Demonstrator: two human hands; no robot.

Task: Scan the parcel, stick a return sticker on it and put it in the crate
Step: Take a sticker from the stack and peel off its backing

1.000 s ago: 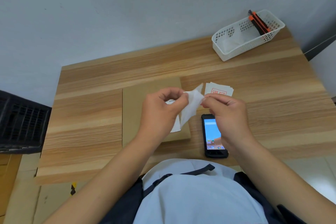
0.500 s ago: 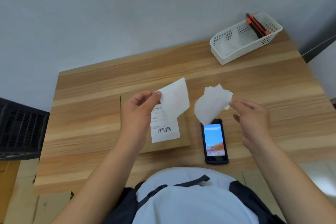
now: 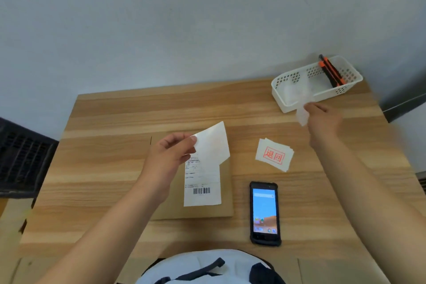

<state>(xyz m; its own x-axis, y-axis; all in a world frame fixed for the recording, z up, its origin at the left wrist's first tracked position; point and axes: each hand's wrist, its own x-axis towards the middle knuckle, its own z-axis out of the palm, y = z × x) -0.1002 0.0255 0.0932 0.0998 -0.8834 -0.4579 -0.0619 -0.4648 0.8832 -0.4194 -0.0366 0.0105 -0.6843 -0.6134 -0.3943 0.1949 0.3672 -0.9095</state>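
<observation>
A flat brown cardboard parcel (image 3: 226, 191) lies on the wooden table (image 3: 115, 168), with a white barcode label (image 3: 202, 189) on it. My left hand (image 3: 170, 157) pinches a peeled white sticker (image 3: 213, 143) just above the parcel. My right hand (image 3: 322, 120) is stretched to the back right and holds a pale backing paper (image 3: 302, 116) at the near edge of a white plastic basket (image 3: 283, 99). A small stack of white stickers with a red stamp (image 3: 274, 154) lies right of the parcel. A handheld scanner (image 3: 264, 213) with a lit screen lies near the front edge.
An orange and black utility knife (image 3: 330, 71) leans in the white basket, which also holds pale papers. A black slatted crate (image 3: 23, 157) stands beside the table on the left. A grey wall rises behind the table.
My two hands pulled sticker and backing apart. My right hand then carried the backing paper away to the basket at the back right. My left hand kept the sticker over the parcel.
</observation>
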